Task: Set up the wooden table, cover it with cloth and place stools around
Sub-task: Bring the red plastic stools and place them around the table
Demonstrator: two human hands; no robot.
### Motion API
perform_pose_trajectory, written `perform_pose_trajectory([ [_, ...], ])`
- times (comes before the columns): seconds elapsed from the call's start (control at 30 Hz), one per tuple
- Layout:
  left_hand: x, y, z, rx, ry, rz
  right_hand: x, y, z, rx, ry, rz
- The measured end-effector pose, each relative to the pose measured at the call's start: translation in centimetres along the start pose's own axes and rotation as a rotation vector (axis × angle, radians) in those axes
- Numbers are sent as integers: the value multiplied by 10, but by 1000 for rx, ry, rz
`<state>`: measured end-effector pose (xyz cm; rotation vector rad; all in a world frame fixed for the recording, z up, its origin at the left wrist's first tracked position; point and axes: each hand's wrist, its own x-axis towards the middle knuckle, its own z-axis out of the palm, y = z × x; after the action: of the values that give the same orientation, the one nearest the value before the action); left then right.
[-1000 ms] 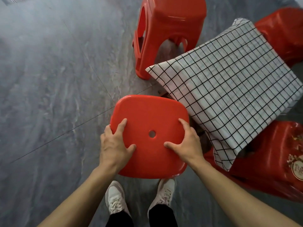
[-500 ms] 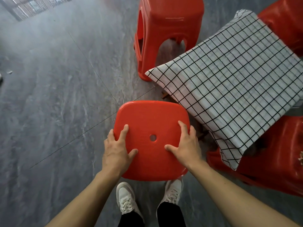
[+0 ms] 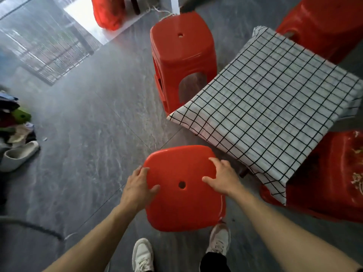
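A red plastic stool [image 3: 182, 205] with a round hole in its seat stands right in front of my feet, at the near left side of the table. My left hand [image 3: 138, 188] lies on the seat's left edge, thumb on top. My right hand [image 3: 221, 178] rests on the seat's right part with fingers spread. The low table is covered by a white cloth with a black grid [image 3: 275, 107]; only a dark leg shows beneath it. More red stools surround it: one at the far left [image 3: 181, 55], one at the top right [image 3: 324, 22], one at the right [image 3: 332, 173].
Grey marbled floor tiles [image 3: 88, 134] stretch to the left. A white shoe [image 3: 17, 156] and a pile of clothes [image 3: 13, 122] lie at the left edge. A red bag [image 3: 108, 12] sits by a bright doorway at the top.
The view has tilted up and widened, so more floor and the far stools show. Both hands have slid slightly on the seat; the stool stays beside the table.
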<state>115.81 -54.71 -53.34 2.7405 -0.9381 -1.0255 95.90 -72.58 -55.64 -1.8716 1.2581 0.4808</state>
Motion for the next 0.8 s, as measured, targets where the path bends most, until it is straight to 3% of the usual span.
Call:
perform_pose_trajectory([
  [0.1,-5,-5,-34,-24,63,22,-20,-18,-19,16,70,-19],
  [0.27,-10,-16,-87,-17,33,141,-72,-59,-24,42,156,78],
  [0.57,8,-55,-167,41,-139,514,-165,-148,13,368,434,398],
  [0.8,-4,-32,-212,205,-235,694,-249,-199,45,483,541,476],
])
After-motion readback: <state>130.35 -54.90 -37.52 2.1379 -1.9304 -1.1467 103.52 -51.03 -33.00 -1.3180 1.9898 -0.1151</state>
